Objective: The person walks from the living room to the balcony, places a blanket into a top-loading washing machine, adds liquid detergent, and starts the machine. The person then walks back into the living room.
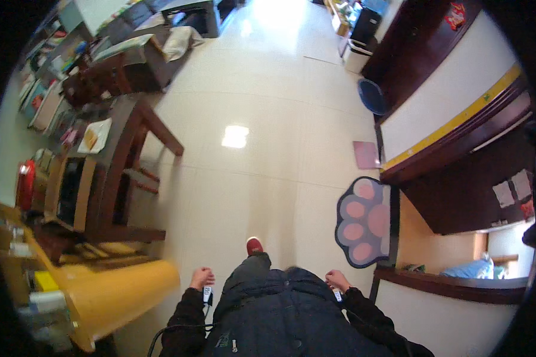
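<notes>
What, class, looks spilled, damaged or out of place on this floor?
One mild oddity: a pink square lies alone on the pale floor, apart from the paw-shaped mat, so it looks stray. I see no spill or damage.

I saw a plate (103, 128) on the dark table (119, 122); across the floor (238, 196), a blue bin (371, 96) stood beside a door (412, 44).
</notes>
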`<move>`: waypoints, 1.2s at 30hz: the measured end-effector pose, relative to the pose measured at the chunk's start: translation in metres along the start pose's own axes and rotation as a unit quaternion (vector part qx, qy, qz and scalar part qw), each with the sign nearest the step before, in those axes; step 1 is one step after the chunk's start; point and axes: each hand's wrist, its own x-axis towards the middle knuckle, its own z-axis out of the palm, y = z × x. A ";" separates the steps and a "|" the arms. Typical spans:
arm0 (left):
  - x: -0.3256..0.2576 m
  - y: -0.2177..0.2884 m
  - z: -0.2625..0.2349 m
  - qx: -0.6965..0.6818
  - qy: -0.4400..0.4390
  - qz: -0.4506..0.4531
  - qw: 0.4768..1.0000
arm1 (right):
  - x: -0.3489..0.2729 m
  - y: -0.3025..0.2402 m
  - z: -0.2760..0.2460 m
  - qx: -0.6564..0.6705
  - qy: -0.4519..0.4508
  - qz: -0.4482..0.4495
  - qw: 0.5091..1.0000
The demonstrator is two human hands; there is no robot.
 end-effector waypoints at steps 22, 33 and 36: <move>0.167 0.450 0.065 -0.008 0.104 -0.025 0.994 | 0.282 -0.528 -0.256 -0.036 0.020 -0.103 0.994; 0.340 0.733 0.080 0.008 0.043 -0.032 0.999 | 0.307 -0.982 -0.386 0.110 0.139 -0.397 0.900; 0.389 0.840 0.069 0.009 0.022 -0.040 0.999 | 0.312 -1.064 -0.409 0.083 0.141 -0.395 0.904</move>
